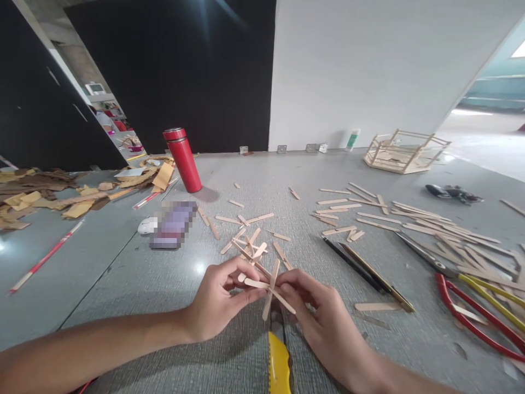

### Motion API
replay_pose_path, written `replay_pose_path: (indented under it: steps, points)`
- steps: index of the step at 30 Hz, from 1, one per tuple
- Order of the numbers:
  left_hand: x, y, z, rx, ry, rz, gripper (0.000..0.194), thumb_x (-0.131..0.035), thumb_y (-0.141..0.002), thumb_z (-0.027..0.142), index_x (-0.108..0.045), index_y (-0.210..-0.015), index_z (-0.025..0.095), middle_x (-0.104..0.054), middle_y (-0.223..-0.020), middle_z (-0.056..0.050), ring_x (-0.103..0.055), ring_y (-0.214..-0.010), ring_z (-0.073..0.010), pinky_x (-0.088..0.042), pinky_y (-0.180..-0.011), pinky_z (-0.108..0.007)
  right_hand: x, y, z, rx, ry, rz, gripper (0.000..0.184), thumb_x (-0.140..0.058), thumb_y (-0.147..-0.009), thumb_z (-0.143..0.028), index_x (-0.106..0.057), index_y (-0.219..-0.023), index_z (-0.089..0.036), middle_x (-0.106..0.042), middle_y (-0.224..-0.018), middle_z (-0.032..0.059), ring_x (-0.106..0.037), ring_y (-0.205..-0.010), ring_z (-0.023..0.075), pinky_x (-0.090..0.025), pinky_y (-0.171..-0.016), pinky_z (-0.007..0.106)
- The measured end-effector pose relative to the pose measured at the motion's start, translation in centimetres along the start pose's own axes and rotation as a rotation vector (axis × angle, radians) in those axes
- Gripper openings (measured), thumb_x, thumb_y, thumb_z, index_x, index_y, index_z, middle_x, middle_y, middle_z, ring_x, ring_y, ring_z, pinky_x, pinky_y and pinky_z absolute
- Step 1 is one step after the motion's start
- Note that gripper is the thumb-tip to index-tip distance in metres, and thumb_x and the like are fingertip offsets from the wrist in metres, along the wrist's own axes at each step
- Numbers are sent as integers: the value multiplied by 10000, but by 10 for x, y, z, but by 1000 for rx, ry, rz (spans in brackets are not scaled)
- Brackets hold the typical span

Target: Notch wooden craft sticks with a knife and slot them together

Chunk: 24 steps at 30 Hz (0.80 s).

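Note:
A piece made of crossed popsicle sticks (274,282) is held just above the tabletop, low in the middle of the view. My left hand (223,298) pinches its left side between thumb and fingers. On the other side my right hand (318,312) closes on it too, with its fingertips partly hidden behind the sticks. Right behind the hands lies a small heap of sticks (250,246), partly overlapped by the held piece. Below, a yellow-handled cutter (279,361) lies on the table, its upper part in the shadow of the hands.
Loose sticks (443,224), red-and-yellow-handled pliers or shears (443,268) and dark pencil-like rods (356,268) lie to the right. A stick frame (406,156) stands at the back right. A red flask (184,161), a blurred phone-like object (172,227) and brown scraps (86,194) are leftward.

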State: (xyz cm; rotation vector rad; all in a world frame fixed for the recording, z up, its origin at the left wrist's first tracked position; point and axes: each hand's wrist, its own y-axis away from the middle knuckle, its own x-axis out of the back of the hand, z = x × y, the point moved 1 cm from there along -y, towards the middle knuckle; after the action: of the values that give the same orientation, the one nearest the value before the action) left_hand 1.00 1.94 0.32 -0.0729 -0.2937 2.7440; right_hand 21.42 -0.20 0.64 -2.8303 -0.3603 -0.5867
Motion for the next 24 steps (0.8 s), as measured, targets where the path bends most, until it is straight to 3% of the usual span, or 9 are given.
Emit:
replay_pose_path:
  steps: [3,5,8,11,13,17,20,24]
  points:
    - [0,0,0,-7,-16,21,133,-775,-903,218,-645,-929,204,-796,-1027,-40,-772,-939,-173,-627,-840,-291,6,2,0,90,123,198,192,-424,-1076,-322,-592,-1108,-235,-680,-998,51,-635,-884,185,-486,-787,328]
    - [-1,0,-1,-7,-23,35,135,-775,-905,227,-643,-924,203,-791,-1023,-42,-767,-944,-176,-626,-846,-300,12,3,-4,150,161,254,191,-387,-1085,-294,-545,-1180,-242,-654,-945,41,-623,-834,177,-488,-745,318]
    - [0,-1,-3,0,-32,55,145,-772,-907,243,-635,-934,206,-784,-1024,-41,-762,-958,-185,-626,-839,-308,20,4,-14,266,213,83,191,-442,-1070,-285,-499,-1247,-248,-603,-764,-17,-554,-616,150,-450,-569,289]
    - [1,-3,-3,10,-55,70,130,-762,-917,258,-649,-959,207,-775,-1041,-40,-759,-930,-176,-622,-803,-289,22,1,-22,391,386,-43,168,-575,-1021,-259,-563,-1185,-223,-655,-791,1,-562,-596,144,-438,-549,297]
    - [2,-4,-3,15,-77,78,121,-760,-918,265,-664,-964,209,-771,-1044,-40,-755,-904,-167,-614,-769,-269,21,-1,-22,423,469,-59,122,-534,-1043,-223,-616,-1132,-206,-680,-834,35,-599,-646,155,-448,-590,315]
    - [5,-7,-3,12,-106,103,119,-779,-898,254,-676,-933,204,-771,-1020,-40,-745,-866,-160,-595,-743,-258,20,-5,-15,380,458,-62,233,-434,-1080,-201,-665,-1115,-204,-684,-844,55,-632,-695,170,-466,-622,326]
    - [5,-10,-3,20,-69,110,136,-788,-889,250,-671,-931,197,-776,-1021,-46,-751,-885,-166,-598,-772,-265,21,-5,-10,365,420,-55,173,-511,-1067,-253,-634,-1182,-219,-704,-928,53,-651,-725,167,-497,-637,316]
    - [4,-12,-1,40,45,99,199,-808,-875,255,-627,-927,194,-784,-1003,-40,-767,-895,-166,-614,-789,-260,22,-5,-5,307,464,36,313,-632,-1001,-358,-575,-1276,-219,-687,-1151,114,-669,-730,181,-546,-652,344]
